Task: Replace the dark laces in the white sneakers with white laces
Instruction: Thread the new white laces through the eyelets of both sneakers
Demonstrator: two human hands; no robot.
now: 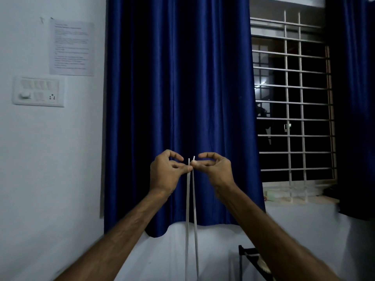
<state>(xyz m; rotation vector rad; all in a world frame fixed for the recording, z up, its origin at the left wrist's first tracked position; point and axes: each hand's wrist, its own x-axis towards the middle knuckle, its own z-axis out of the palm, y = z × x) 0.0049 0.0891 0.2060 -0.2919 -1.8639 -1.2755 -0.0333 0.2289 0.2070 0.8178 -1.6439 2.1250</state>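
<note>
A white lace [187, 209] hangs in two parallel strands from my raised hands down past the bottom edge of the head view. My left hand [165, 174] pinches the left strand just under its tip. My right hand [215, 169] pinches the right strand the same way, so both tips stick up side by side between my fingers. The two hands almost touch in front of the blue curtain. No sneakers or dark laces are in view.
A blue curtain [178, 98] hangs straight ahead. To the right is a barred window [292, 98] with a sill. The left wall carries a switchboard [38, 92] and a taped paper sheet [72, 47]. A dark rack [253, 262] stands at the lower right.
</note>
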